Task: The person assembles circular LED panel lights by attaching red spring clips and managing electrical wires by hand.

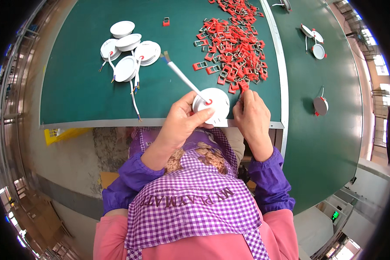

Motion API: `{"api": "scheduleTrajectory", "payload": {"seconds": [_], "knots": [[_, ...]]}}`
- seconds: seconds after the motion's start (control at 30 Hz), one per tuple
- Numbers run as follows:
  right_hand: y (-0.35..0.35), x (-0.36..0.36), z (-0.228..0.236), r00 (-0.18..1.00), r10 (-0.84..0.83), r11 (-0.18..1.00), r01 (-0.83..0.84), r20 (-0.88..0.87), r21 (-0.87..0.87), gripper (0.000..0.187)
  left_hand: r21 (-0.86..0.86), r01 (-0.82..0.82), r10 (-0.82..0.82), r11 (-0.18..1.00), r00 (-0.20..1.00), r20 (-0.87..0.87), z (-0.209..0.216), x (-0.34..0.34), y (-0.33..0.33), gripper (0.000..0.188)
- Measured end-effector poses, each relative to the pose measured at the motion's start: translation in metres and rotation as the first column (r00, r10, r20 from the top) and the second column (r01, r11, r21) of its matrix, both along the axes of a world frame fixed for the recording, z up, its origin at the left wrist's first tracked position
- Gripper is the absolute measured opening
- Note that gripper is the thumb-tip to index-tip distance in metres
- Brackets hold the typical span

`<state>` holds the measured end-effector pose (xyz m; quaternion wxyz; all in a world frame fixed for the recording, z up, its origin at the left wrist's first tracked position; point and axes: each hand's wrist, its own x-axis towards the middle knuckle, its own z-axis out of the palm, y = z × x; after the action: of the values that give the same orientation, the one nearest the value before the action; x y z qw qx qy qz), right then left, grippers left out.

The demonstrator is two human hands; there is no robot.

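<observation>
My left hand is closed on a round white downlight, its thumb on the lamp's back. From a red grommet on that back, a white cable with bared wire ends points up and to the left. Close by on the right, my right hand pinches a red clip at the near tip of a heap of red clips with metal springs. The fingers partly hide the pinched clip.
Several white downlights with cables lie at the left of the green table. One red clip lies apart. Beyond a pale strip, a second green surface holds several lamps fitted with red clips.
</observation>
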<state>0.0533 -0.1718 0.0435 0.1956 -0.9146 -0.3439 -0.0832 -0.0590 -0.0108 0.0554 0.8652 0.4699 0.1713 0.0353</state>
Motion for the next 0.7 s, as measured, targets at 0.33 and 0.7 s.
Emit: {"api": "scheduleTrajectory", "payload": {"seconds": [0.33,0.7], "knots": [[0.006,-0.035,0.019,0.909,0.109,0.809,0.154,-0.403,0.567,0.016,0.122,0.001,0.006,0.993,0.998,-0.058,-0.007,0.004,-0.002,0.039],[0.009,-0.042,0.028,0.868,0.150,0.827,0.152,-0.474,0.541,0.013,0.379,-0.006,-0.007,0.925,0.999,0.033,-0.016,0.002,0.001,0.032]]}}
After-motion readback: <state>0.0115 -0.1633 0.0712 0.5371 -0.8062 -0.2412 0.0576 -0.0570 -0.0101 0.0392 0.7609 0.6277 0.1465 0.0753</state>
